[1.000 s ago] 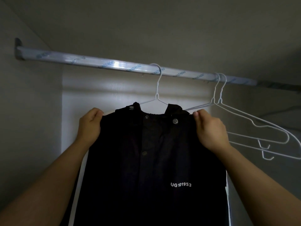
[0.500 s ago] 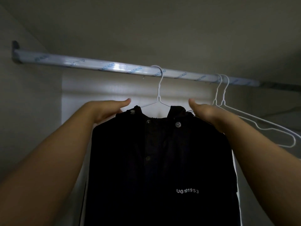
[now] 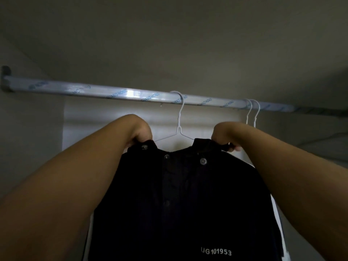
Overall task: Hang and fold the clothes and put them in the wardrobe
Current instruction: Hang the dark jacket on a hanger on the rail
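Grips the shirt [image 3: 178,194] collar in left hand [image 3: 143,133] and right hand [image 3: 223,137], one each side of the hanger [image 3: 179,117].

A hanger [image 3: 179,117] hooks over the middle of the rail [image 3: 131,95], with a shirt [image 3: 178,194] hanging on it below. The left hand [image 3: 143,133] is on the collar's left end and the right hand [image 3: 223,141] on its right end. Two more hangers [image 3: 256,114] hook on the rail further right.

Dim light w/ grey ceiling [image 3: 169,34] overhead, grey side wall [image 3: 28,147] at left, pale-lit back wall [image 3: 113,117].
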Demonstrator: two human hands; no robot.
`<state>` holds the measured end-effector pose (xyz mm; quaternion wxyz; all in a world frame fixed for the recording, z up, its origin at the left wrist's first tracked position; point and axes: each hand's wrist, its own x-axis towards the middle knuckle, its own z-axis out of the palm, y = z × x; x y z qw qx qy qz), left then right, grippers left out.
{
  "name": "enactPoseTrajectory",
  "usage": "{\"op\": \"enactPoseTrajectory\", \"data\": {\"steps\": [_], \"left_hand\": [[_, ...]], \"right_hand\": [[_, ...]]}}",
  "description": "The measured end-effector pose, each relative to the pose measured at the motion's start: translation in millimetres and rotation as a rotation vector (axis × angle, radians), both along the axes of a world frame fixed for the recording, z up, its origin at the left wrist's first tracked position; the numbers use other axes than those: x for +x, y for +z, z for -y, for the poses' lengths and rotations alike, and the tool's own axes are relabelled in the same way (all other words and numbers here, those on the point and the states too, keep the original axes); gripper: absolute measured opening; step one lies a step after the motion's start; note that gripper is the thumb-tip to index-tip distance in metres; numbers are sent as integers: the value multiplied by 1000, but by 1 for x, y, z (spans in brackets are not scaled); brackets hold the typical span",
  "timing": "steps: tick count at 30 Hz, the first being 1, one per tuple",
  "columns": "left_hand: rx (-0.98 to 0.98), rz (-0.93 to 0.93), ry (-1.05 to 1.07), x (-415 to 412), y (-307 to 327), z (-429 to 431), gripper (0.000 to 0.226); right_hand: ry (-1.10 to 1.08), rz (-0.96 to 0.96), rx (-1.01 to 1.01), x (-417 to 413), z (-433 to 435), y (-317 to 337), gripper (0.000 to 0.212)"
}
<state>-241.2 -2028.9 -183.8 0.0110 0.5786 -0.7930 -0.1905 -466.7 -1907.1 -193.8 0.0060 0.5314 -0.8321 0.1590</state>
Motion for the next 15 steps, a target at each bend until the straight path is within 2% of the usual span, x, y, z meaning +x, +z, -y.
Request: {"op": "enactPoseTrajectory", "data": {"steps": [4, 7, 9, 12, 15], "left_hand": [[-246, 122, -39, -3, 12, -9, 32], [-444, -8, -55, -1, 15, -10, 29], [-468, -144, -40, 3, 11, -10, 31], [-567, -364, -15, 4, 5, -5, 31], [-754, -426, 30, -2, 4, 2, 28]], "right_hand": [[-70, -222, 19, 5, -6, 9, 28], [-81, -277, -81, 5, -7, 11, 28], [-76, -207, -122, -2, -6, 10, 25], [-43, 69, -191, -15, -5, 4, 16], [-26, 184, -251, -9, -4, 4, 14]]}}
